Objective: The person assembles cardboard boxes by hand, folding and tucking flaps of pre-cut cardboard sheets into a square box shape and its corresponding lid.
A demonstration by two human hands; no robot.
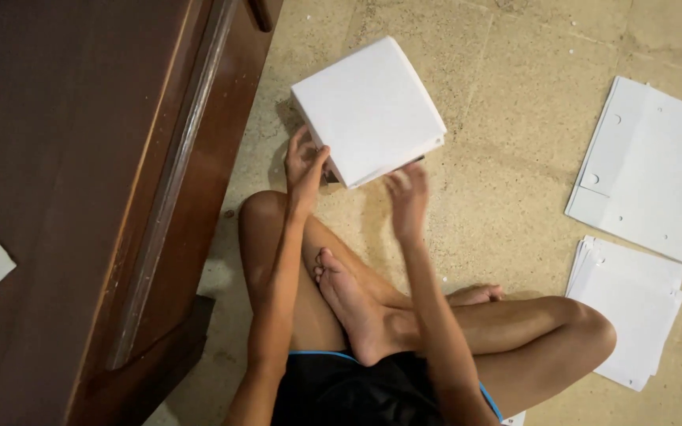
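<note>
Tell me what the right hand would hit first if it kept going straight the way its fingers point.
The right hand, blurred, points up and away from the body. Straight ahead, it would likely meet the near edge of the thick white stack of paper sheets, which the left hand steadies; depth is unclear.

A thick stack of white paper (369, 106) sits on the speckled beige floor, turned at an angle so one corner points toward the seated person. Its top sheet is blank and flat, and the layered sheet edges show along its near side. The near-left corner rests against the left hand's fingers, and the near edge lies just above the right hand.
</note>
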